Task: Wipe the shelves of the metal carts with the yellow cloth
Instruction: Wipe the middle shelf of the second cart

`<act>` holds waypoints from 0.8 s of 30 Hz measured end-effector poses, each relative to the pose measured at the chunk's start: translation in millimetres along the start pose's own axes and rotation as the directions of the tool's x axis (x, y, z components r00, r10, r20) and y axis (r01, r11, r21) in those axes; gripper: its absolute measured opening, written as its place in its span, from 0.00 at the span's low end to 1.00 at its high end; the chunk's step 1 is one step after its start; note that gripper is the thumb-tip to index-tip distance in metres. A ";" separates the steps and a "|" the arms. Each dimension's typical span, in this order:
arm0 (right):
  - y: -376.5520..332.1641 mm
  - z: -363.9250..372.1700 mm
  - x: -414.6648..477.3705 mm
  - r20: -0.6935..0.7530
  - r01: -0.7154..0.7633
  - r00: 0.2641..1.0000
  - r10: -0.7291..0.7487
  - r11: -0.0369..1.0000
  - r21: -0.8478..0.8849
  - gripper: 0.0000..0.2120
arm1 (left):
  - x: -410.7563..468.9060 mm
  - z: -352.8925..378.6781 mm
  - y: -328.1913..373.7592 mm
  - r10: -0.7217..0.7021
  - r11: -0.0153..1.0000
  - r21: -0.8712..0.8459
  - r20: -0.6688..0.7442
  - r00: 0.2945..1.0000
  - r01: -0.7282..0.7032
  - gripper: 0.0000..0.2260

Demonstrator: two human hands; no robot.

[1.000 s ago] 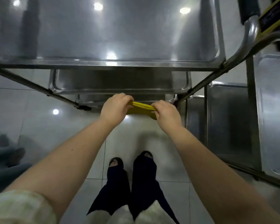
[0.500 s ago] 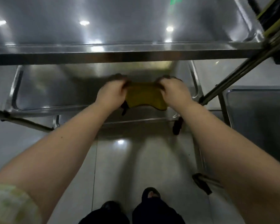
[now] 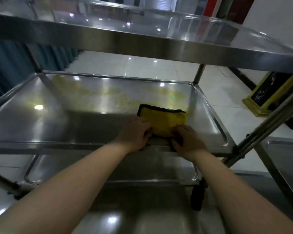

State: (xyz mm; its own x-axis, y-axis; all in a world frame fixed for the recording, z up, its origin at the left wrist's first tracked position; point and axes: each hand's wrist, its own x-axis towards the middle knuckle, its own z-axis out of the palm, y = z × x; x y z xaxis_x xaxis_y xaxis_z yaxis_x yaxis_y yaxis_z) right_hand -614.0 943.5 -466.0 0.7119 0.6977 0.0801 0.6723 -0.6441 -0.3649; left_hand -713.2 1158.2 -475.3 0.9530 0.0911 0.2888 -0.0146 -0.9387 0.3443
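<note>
The yellow cloth lies folded, black-trimmed, on the middle shelf of the metal cart, between 3 and 4 o'clock from the shelf's middle and near its front rim. The left hand grips the cloth's near edge at about 8 o'clock. The right hand grips it at about 5 o'clock. Both sets of fingers look curled onto the fabric, pinching it rather than pressing it flat, though motion blur hides the fingertips.

A yellowish haze spreads over the shelf from 10 to 2 o'clock. Whether it is residue or the cloth's reflection cannot be told.

Several things could go wrong from here. Because the cloth is held only at its near edge, a push toward 12 o'clock may make the free far end buckle or roll under, so it skids instead of wiping. The shelf's raised rim and rounded corners could catch the trim, leaving the corners at 1 and 11 o'clock untouched. The top shelf overhangs closely, so a deep reach risks knocking a forearm against its edge. The cart stands on a castor on glossy tiled floor. A hard forward stroke could roll it away, or toward the second cart at 3 o'clock. The bottom shelf lies darker below, where missed patches would be hard to spot.
</note>
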 end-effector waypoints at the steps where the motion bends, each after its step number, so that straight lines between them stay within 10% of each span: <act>1: -1.8 -0.5 -0.3 -0.022 -0.005 1.000 0.006 1.000 0.029 0.14 | -2.6 -3.0 -3.4 -0.034 0.995 -0.093 -0.014 0.999 0.032 0.10; 3: -10.3 -4.6 18.2 -0.113 -0.022 0.993 0.026 0.999 0.035 0.19 | 6.4 -12.0 -12.8 -0.172 0.963 -0.225 -0.079 0.982 0.151 0.12; 9: -28.0 34.5 70.8 0.076 -0.150 0.981 0.177 0.949 -0.278 0.34 | 40.3 -6.5 -46.6 -0.458 0.875 0.253 0.157 0.875 0.413 0.25; 19: -43.5 30.9 5.8 0.214 -0.035 0.971 0.107 0.948 -0.315 0.34 | 2.6 -5.5 -46.2 -0.427 0.876 0.347 0.232 0.874 0.336 0.24; 24: -27.4 27.0 114.2 0.148 -0.171 0.961 0.235 0.921 -0.350 0.33 | -1.1 -7.3 -47.2 -0.402 0.886 0.344 0.231 0.886 0.312 0.24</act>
State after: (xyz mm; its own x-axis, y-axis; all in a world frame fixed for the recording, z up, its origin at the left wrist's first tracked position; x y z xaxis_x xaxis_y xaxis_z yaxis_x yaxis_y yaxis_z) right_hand -556.7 1049.3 -471.9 0.8117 0.5656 -0.1456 0.5684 -0.8224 -0.0256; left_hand -715.7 1204.8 -485.4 0.9202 0.3810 -0.0892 0.3884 -0.9173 0.0881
